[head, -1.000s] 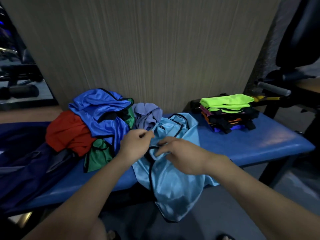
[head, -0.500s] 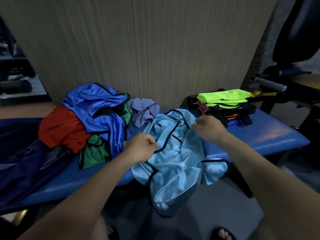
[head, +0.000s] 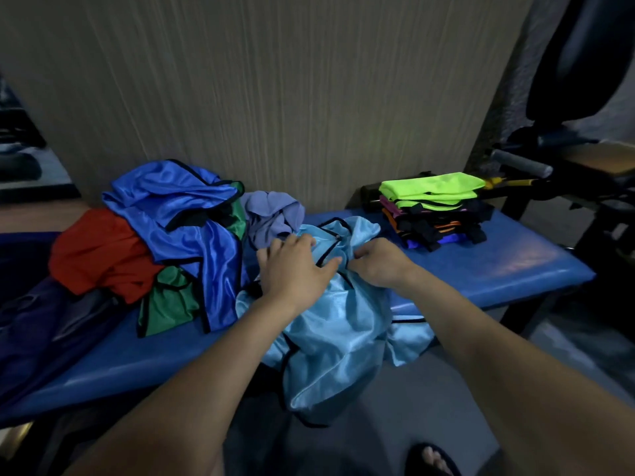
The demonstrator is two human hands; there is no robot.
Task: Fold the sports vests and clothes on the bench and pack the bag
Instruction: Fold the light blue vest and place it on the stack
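A: Where is the shiny light-blue vest with black trim (head: pixel 340 324)?

B: It lies crumpled on the padded blue bench (head: pixel 508 266), its lower part hanging over the front edge toward the floor.

A: And the hands?

B: The left hand (head: pixel 295 266) rests flat on the vest's upper part, fingers straight and spread. The right hand (head: pixel 376 264) has its fingers curled into the fabric beside the black trim, gripping a fold.

A: What lies around it?

B: To the left, touching the vest, a heap of unfolded clothes: a royal-blue satin vest (head: pixel 178 214), a green vest (head: pixel 168 304), a red garment (head: pixel 99 252) and a lilac cloth (head: pixel 271 214). A dark navy bag (head: pixel 31 324) lies at the far left. Well to the right stands a folded stack topped by a neon-green vest (head: pixel 429 188).
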